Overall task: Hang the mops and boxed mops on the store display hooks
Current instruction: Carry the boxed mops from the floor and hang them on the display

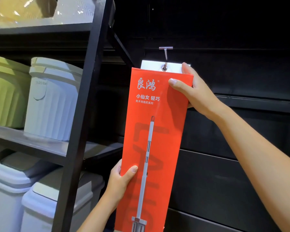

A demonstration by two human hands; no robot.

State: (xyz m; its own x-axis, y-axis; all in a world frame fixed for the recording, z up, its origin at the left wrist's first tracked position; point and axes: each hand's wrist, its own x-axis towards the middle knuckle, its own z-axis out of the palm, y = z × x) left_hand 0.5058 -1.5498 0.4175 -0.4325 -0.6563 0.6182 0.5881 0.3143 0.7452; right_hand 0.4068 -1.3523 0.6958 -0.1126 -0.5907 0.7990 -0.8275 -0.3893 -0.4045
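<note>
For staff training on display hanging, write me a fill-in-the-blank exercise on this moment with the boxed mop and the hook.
1. The metal hook passes through the hole in the ____ tab atop the boxed mop.
2. The right hand grips the boxed mop at its ____ right corner.
3. The left hand holds it lower down, on its ____ edge.
4. The bins sit on the shelf rack to the ____ of the boxed mop.

Missing words: white; top; left; left.
</note>
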